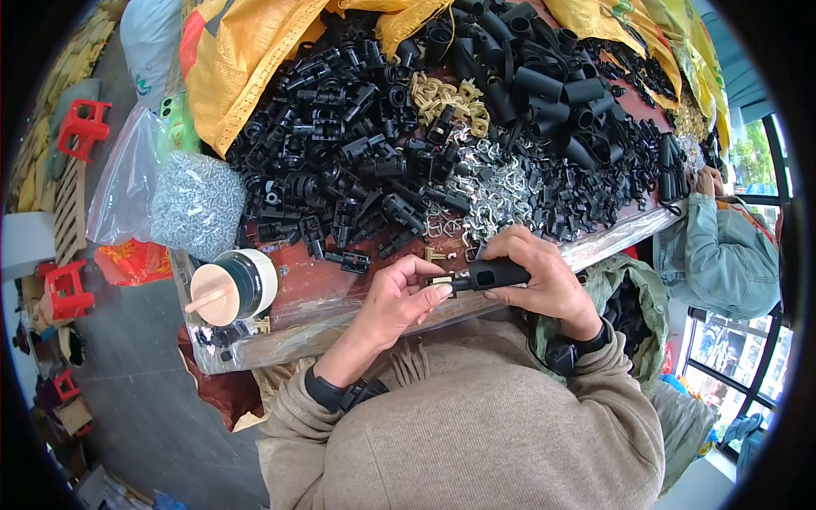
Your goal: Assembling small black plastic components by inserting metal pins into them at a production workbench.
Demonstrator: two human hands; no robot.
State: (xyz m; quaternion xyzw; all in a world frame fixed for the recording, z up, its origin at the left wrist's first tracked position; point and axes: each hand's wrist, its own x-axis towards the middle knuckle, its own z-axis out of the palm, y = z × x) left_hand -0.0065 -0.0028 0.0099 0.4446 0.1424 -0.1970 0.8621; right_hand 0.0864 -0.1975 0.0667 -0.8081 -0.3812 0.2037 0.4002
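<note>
In front of my chest, at the table's near edge, my two hands work together. My right hand [548,276] is closed round a black plastic tube [501,273] with a slot in its side. My left hand [399,293] pinches a small black plastic part [444,284] with a pale piece on it, end to end with the tube. Whether the two are joined I cannot tell. Just beyond my fingers lie silvery bent metal clips [497,183] and a small brass-coloured piece [435,254]. Further left sits a heap of black plastic mechanisms [340,140].
Black tubes [544,85], beige plastic pieces [449,100] and small black parts [586,191] are heaped across the red table [314,285]. A lidded jar [234,287] and a bag of screws [197,204] stand left. Another person's sleeve [714,251] is at the right.
</note>
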